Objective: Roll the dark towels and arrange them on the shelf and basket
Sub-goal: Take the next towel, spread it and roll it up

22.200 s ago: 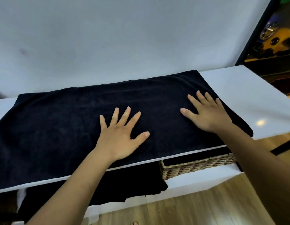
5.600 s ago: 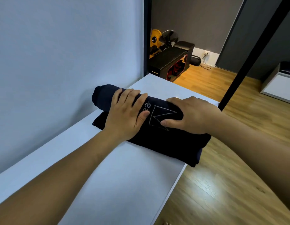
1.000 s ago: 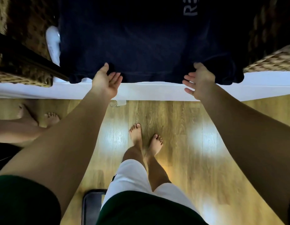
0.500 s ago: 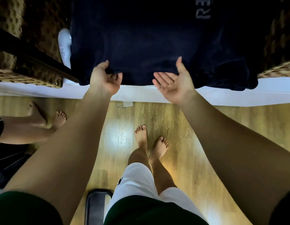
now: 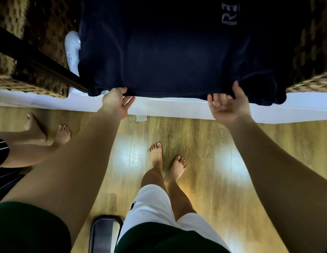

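A dark navy towel (image 5: pixel 168 52) with grey lettering lies spread on the low white shelf (image 5: pixel 177 106), and its front edge hangs slightly over the shelf's lip. My left hand (image 5: pixel 117 101) pinches the towel's front edge near its left corner, thumb on top. My right hand (image 5: pixel 226 105) is palm up at the front edge towards the right corner. Its thumb touches the cloth and its fingers are loose and spread below the edge. The back of the towel is lost in shadow.
Wicker baskets flank the towel, one on the left (image 5: pixel 22 83) and one on the right (image 5: pixel 314 81). A black frame bar (image 5: pixel 40 63) slants across the left basket, beside a white object (image 5: pixel 72 50). Another person's feet (image 5: pixel 45 134) stand at left. A dark object (image 5: pixel 104 232) lies on the wooden floor.
My right hand has moved right from the middle of the towel's front edge to near its right corner. My left hand has stayed on the left part of the edge.
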{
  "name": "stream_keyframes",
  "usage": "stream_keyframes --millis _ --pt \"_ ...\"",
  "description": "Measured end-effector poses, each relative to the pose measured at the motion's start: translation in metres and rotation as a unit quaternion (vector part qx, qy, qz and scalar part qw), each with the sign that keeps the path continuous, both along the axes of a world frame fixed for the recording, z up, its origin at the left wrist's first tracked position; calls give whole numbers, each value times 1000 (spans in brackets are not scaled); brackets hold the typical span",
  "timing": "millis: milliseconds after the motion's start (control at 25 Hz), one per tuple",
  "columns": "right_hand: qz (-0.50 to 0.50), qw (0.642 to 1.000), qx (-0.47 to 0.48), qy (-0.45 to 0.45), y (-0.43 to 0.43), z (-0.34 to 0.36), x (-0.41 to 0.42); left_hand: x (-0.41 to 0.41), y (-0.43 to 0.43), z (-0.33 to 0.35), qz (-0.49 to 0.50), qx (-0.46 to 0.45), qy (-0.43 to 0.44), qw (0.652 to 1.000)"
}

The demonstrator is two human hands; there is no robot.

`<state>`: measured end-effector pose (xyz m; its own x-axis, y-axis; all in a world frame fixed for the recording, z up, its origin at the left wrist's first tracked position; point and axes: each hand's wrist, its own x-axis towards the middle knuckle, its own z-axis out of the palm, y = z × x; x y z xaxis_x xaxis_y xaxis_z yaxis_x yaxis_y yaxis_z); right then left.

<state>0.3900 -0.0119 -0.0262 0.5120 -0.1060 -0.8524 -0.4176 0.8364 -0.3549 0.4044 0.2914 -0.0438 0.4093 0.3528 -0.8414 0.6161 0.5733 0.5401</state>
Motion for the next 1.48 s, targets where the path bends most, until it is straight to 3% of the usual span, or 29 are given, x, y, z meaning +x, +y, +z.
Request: stream_keyframes --millis 160,400,680,880,1040,1120,1280,1480 --pt "2 998 -66 10 -27 22 27 10 11 3 42 -46 -19 998" --pt "-12 989 -142 46 -53 11 11 -5 29 -6 55 1 12 998" --pt "-4 991 -115 68 -25 3 -18 5 28 2 46 -26 7 999" --pt "171 983 -12 64 48 -7 -38 13 34 19 95 -130 -16 987" --pt "261 963 68 20 96 1 -19 24 37 53 157 -200 -113 961" --pt "226 969 98 -10 112 10 -3 25 30 63 164 -173 -129 963" --pt "8 997 80 -14 103 17 29 17 23 53 230 -127 -128 956" --pt "4 997 -63 53 28 19 46 9 28 31 228 -148 -99 957"
